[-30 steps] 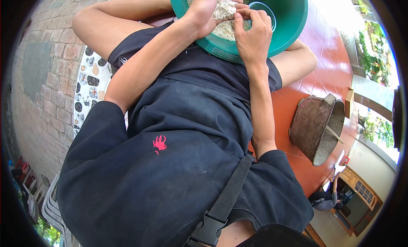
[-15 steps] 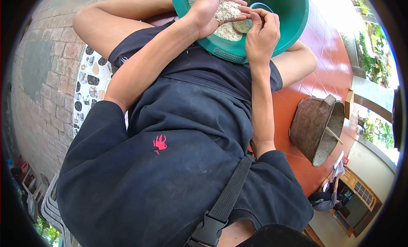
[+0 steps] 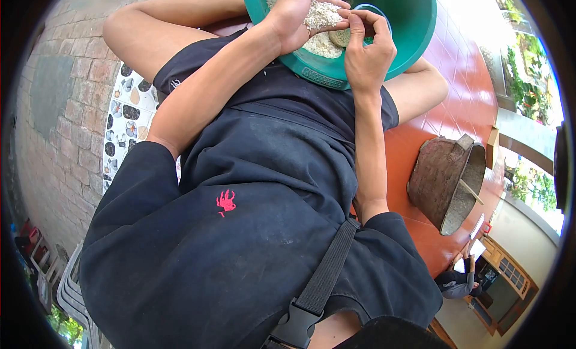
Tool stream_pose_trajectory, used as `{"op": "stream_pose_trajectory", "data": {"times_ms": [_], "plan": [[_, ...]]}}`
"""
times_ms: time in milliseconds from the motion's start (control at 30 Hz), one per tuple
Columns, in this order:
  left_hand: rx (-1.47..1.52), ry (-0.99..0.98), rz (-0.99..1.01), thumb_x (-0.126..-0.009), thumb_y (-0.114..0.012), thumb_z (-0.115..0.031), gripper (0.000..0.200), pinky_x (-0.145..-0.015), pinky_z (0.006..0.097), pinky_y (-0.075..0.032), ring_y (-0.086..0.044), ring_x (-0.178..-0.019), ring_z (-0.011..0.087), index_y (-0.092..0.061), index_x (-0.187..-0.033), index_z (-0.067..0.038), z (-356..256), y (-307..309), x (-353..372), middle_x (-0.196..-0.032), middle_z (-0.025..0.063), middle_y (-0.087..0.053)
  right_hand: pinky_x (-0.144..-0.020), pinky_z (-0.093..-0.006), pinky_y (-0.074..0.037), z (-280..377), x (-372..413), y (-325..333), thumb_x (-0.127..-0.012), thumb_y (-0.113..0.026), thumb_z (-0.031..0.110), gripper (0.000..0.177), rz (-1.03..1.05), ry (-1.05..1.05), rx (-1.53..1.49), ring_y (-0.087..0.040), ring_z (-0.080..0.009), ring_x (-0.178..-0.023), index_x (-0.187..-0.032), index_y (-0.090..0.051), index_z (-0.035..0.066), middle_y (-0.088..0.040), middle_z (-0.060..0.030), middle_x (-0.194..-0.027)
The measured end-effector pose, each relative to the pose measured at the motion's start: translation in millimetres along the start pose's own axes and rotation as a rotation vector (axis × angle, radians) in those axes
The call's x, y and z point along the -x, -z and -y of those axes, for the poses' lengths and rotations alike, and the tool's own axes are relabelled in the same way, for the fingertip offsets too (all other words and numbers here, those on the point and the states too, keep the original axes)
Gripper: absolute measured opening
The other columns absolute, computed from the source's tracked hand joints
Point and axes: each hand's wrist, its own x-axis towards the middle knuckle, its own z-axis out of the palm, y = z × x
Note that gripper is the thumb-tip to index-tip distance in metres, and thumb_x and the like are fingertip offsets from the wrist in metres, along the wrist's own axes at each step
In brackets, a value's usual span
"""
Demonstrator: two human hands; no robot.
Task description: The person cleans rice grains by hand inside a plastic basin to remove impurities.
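My left hand (image 3: 293, 20) is cupped palm up over a green plastic basin (image 3: 415, 28), holding a small heap of white rice grains (image 3: 324, 15). Close to its fingertips, my right hand (image 3: 369, 56) has thumb and forefinger pinched together; whatever is between them is too small to see. More rice (image 3: 322, 46) lies inside the basin, under the left hand. Beside that rice is a roundish pale object (image 3: 340, 37), partly covered by the hands. Behind the right fingers shows a round blue rim, mostly hidden. The basin rests on my lap.
To the right, a large brown pot-like container (image 3: 441, 178) with a stick in it lies tilted on the red tiled floor (image 3: 414, 229). A person (image 3: 459, 284) is farther off at lower right. Brick paving (image 3: 78, 121) and stacked chairs (image 3: 78, 289) are at left.
My right hand's fingers have shifted slightly up and left, nearer the rice in my left palm. The left hand stays almost still. The distant person's white sheet has moved.
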Motion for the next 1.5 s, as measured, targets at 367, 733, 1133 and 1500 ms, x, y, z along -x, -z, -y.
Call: {"op": "stream_pose_trajectory", "data": {"times_ms": [367,733,1133,1500], "plan": [[-0.041,0.034,-0.061,-0.110,-0.033,-0.033,0.055,-0.094,0.0408,-0.060,-0.072,-0.102,0.0362,-0.058,-0.121,0.015,-7.0,-18.9,13.1,-0.115,0.0288,-0.070,-0.073,-0.0351,-0.049,-0.1,-3.4,8.5,-0.094,-0.067,0.004,0.010,-0.243,-0.144,0.170,-0.059,-0.0214,-0.080,-0.103,-0.067,0.000,-0.062,-0.0083,-0.087],[-0.059,0.011,0.055,-0.110,-0.034,-0.035,0.055,-0.087,0.0366,-0.058,-0.073,-0.093,0.0274,-0.068,-0.113,0.008,2.5,0.4,1.3,-0.103,0.0179,-0.075,-0.079,-0.0388,-0.049,3.5,-0.1,-0.1,-0.091,-0.075,0.013,0.008,0.071,0.131,0.219,-0.059,-0.0259,-0.090,-0.096,-0.076,0.006,-0.061,-0.0078,-0.094],[-0.132,0.026,0.064,-0.111,-0.034,-0.036,0.056,-0.083,0.0351,-0.059,-0.072,-0.088,0.0247,-0.069,-0.110,0.007,4.2,3.1,-1.5,-0.100,0.0156,-0.075,-0.078,-0.0420,-0.048,-0.6,2.9,-5.0,-0.091,-0.071,0.009,0.009,0.101,0.120,0.267,-0.058,-0.0287,-0.088,-0.096,-0.072,0.002,-0.059,-0.0102,-0.091],[-0.121,0.044,-0.009,-0.111,-0.035,-0.033,0.052,-0.089,0.0395,-0.062,-0.073,-0.098,0.0333,-0.062,-0.118,0.011,-2.3,-9.7,8.0,-0.110,0.0247,-0.072,-0.081,-0.0436,-0.047,-1.5,-0.5,7.0,-0.101,-0.060,0.008,0.010,-0.139,-0.067,0.221,-0.058,-0.0338,-0.089,-0.099,-0.058,-0.002,-0.061,-0.0157,-0.097]]}}
